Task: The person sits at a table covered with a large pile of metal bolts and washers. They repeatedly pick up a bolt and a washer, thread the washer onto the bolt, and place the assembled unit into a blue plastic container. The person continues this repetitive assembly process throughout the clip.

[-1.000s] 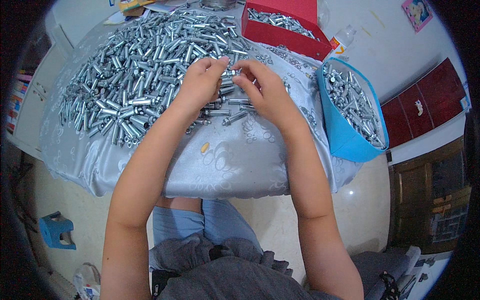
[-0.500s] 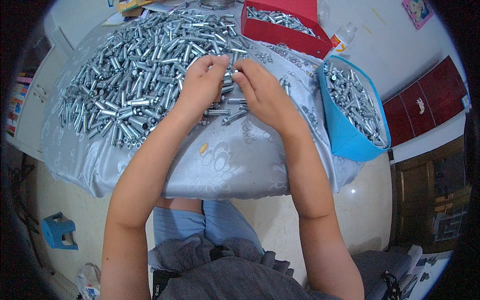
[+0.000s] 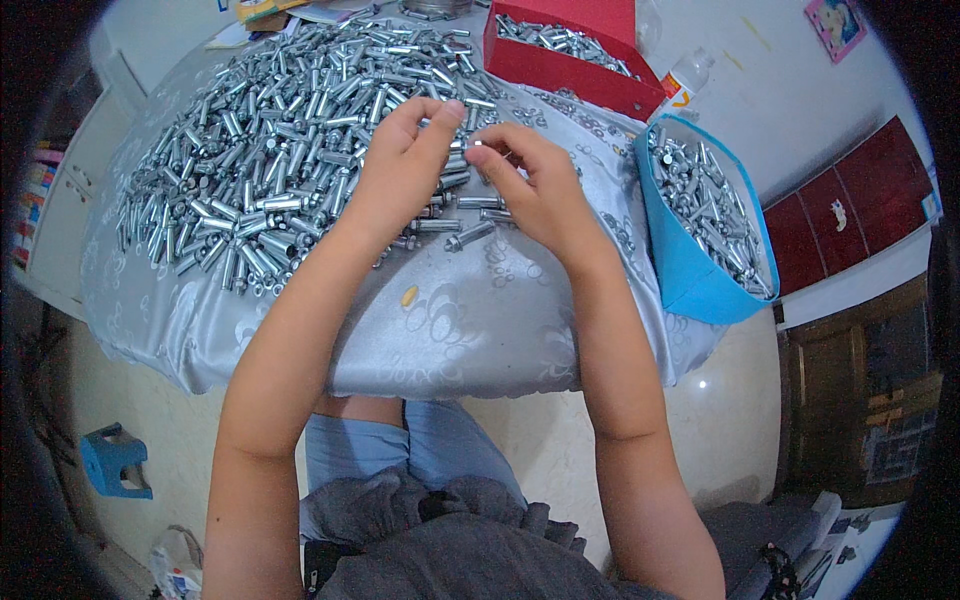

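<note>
A large heap of silver expansion bolts (image 3: 290,150) covers the far and left part of the table. My left hand (image 3: 408,160) is over the heap's right edge, its thumb and fingers closed together; whatever they hold is hidden. Just to its right, my right hand (image 3: 535,190) is in a pinch, with a small shiny metal piece (image 3: 477,145) at its thumb and fingertip. The two hands are close but apart. Below them, a few loose expansion bolts lie on the cloth, one (image 3: 470,236) set at a slant.
A blue fabric bin (image 3: 705,285) full of bolts stands at the table's right edge. Behind it are a red box (image 3: 570,75) holding more bolts and a clear plastic bottle (image 3: 688,75). A grey patterned tablecloth (image 3: 460,350) covers the table. A blue stool (image 3: 115,460) is on the floor at left.
My hands have drawn slightly apart. The right hand's fingers have curled, opening a gap above its thumb, and the left hand has risen a little.
</note>
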Motion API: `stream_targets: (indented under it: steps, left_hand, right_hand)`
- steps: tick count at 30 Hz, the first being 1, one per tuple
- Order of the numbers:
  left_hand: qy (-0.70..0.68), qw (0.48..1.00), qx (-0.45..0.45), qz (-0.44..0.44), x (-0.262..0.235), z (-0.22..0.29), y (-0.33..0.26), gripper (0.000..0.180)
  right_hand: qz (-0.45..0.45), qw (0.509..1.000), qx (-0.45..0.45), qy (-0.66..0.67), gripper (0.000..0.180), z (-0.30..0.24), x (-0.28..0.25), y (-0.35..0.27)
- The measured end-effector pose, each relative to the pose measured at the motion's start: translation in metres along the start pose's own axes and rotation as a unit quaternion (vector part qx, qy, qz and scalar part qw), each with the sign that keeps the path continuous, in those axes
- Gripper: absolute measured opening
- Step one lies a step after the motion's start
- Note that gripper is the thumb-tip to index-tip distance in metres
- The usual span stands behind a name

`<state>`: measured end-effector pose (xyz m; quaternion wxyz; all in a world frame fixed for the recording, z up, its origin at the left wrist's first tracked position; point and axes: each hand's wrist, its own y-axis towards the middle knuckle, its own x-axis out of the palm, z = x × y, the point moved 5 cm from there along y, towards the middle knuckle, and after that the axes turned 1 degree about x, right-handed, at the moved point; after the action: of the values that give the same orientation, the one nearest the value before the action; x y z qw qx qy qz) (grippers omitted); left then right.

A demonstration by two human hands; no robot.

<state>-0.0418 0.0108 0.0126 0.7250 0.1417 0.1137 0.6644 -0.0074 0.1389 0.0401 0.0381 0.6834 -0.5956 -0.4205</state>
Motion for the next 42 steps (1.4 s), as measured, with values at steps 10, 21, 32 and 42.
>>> stream_targets:
  steps: [10, 21, 32, 42]
  left_hand:
    - [-0.076, 0.985, -0.147, -0.049, 0.006, 0.001, -0.007, 0.030]
    - [-0.042, 0.975, -0.208, -0.068, 0.005, -0.011, -0.007, 0.030]
    - [-0.040, 0.971, -0.224, -0.073, 0.005, -0.008, -0.010, 0.029]
    - [-0.034, 0.972, -0.218, -0.086, 0.006, -0.006, -0.011, 0.030]
  right_hand:
    - [0.014, 1.000, -0.001, 0.016, 0.017, 0.000, -0.006, -0.001]
    - [0.006, 0.999, -0.008, -0.041, 0.022, -0.004, -0.017, -0.001]
    - [-0.032, 0.996, 0.045, -0.065, 0.020, 0.004, -0.014, -0.003]
    - [-0.061, 0.994, 0.018, -0.091, 0.025, 0.013, -0.012, -0.002]
